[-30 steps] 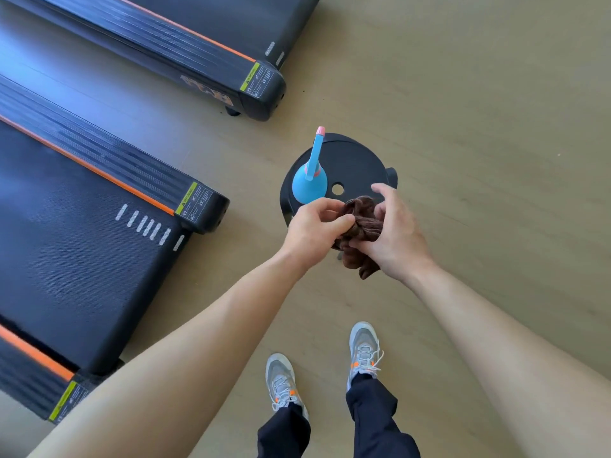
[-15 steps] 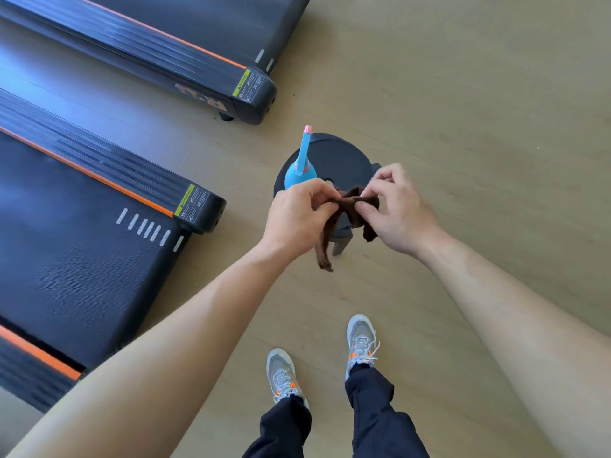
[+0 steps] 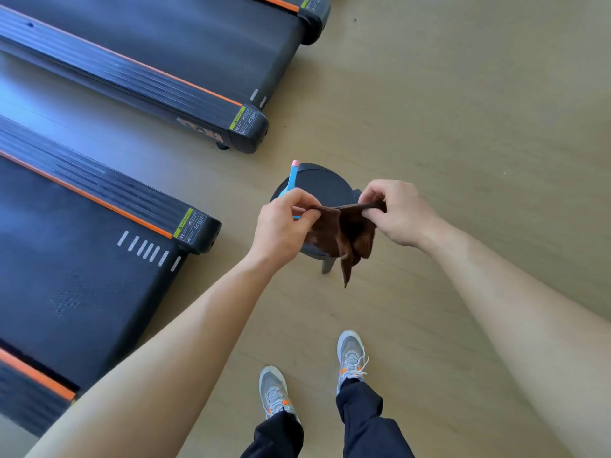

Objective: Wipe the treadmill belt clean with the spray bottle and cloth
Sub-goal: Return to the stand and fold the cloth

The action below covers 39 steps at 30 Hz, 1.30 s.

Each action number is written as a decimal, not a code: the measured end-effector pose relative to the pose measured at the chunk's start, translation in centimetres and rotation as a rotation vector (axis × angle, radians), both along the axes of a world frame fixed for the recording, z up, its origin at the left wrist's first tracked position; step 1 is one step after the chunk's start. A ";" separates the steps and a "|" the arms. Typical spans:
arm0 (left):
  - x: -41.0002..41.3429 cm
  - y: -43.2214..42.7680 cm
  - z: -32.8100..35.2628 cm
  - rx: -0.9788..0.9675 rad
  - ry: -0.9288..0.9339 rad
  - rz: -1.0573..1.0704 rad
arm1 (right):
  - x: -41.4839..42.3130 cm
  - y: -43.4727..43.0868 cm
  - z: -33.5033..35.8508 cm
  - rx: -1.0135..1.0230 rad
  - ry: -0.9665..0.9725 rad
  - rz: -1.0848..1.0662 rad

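Both hands up front, close together, each pinching a top corner of the brown cloth [image 3: 344,233]. Left hand [image 3: 284,223] has thumb and fingers nipped on the left corner, right hand [image 3: 400,213] on the right corner. The top edge is pulled taut between them; the rest hangs down, rumpled, one tail lower than the hands. The cloth touches nothing but the hands.

Spray bottle [image 3: 292,178], blue with a pink tip, stands just beyond the left hand on a round black stool [image 3: 324,186], its lower body partly hidden behind the left knuckles. No hand on it. The stool sits directly under and behind the hands, on the wood floor [image 3: 463,127].

Treadmill belt [image 3: 82,292] lies well to the left of the left hand, dark, with no visible wet patch or wipe marks, though the frame is blurred there. A second treadmill [image 3: 198,44] lies further beyond it.

Progress: early, prep stage only. The cloth is in hand and looks to be getting opened out. The belt looks unsprayed and unwiped. Left to do: take the bottle, spray, move to the belt and wipe it.
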<state>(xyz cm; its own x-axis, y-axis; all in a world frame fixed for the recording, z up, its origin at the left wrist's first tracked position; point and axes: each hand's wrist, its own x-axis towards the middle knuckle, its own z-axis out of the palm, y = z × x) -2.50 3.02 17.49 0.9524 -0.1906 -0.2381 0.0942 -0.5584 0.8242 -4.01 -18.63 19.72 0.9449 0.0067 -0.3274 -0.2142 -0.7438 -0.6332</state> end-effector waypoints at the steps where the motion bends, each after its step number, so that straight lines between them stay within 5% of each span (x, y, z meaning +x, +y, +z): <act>1: 0.0 0.3 -0.1 0.001 0.013 0.021 | -0.2 -0.4 -0.4 -0.014 -0.006 -0.057; 8: -0.5 2.0 -1.1 0.056 0.147 -0.116 | -2.0 -3.0 -2.5 0.086 0.031 -0.421; 25: -0.5 -1.6 -1.1 -0.044 0.144 -0.119 | -2.4 1.5 -3.5 0.539 0.186 -0.192; 32: -0.7 -0.9 -0.8 -0.088 0.172 -0.135 | -2.1 0.8 -1.9 0.527 0.166 -0.074; 39: -2.9 1.4 1.3 0.257 0.180 -0.343 | -1.4 0.3 5.8 0.485 0.143 -0.008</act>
<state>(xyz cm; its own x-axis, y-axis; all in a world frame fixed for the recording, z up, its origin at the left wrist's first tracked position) -5.39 4.47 18.83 0.7840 -0.4003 -0.4744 -0.0025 -0.7663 0.6425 -5.39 -18.32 25.50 0.8915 0.1828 -0.4145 -0.3287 -0.3687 -0.8695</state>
